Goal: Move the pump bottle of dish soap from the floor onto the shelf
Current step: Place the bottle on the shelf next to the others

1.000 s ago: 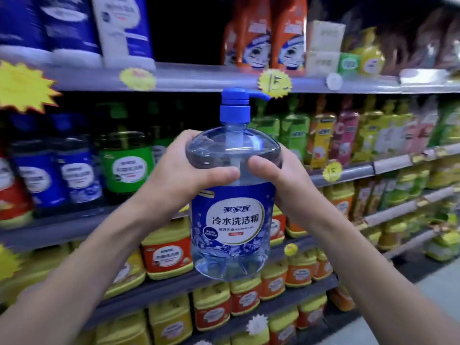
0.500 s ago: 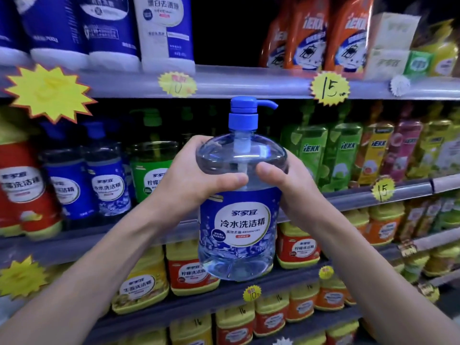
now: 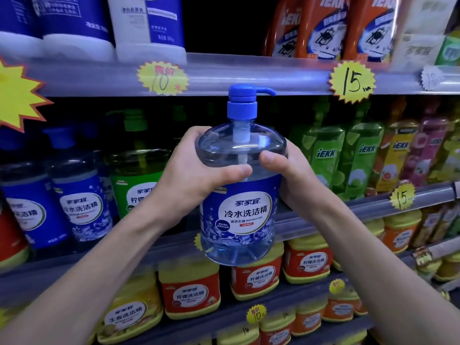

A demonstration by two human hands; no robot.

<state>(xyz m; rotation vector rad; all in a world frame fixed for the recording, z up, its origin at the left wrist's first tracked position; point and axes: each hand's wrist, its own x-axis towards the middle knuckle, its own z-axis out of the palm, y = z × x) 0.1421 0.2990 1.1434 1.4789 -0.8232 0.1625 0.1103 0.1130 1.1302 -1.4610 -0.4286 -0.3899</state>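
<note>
Pump bottle [image 3: 240, 195] of dish soap hangs upright in mid-air at the centre of the frame, clear of any shelf, its round base level with the row of red and yellow tubs [image 3: 190, 290] below. Both forearms reach up from the lower corners. The left hand [image 3: 196, 175] wraps the bottle's shoulder from the left, thumb laid across the front; the right hand [image 3: 286, 173] clasps the opposite side, its thumb pointing in toward the other, so both hands are closed on the bottle. The blue pump head [image 3: 242, 100] stands just under the front rail of the upper shelf [image 3: 249, 75], spout turned to the right. Behind the bottle a dark gap opens on the middle shelf [image 3: 361, 202], between a green-labelled pump bottle [image 3: 138, 178] on the left and green IEKK pouches [image 3: 326, 155] on the right. The blue label reads 家家宜 冷水洗洁精. Yellow starburst tags read 10 [image 3: 161, 78] and 15 [image 3: 352, 80] on the upper rail, and 15 again at the right of the middle rail.
</note>
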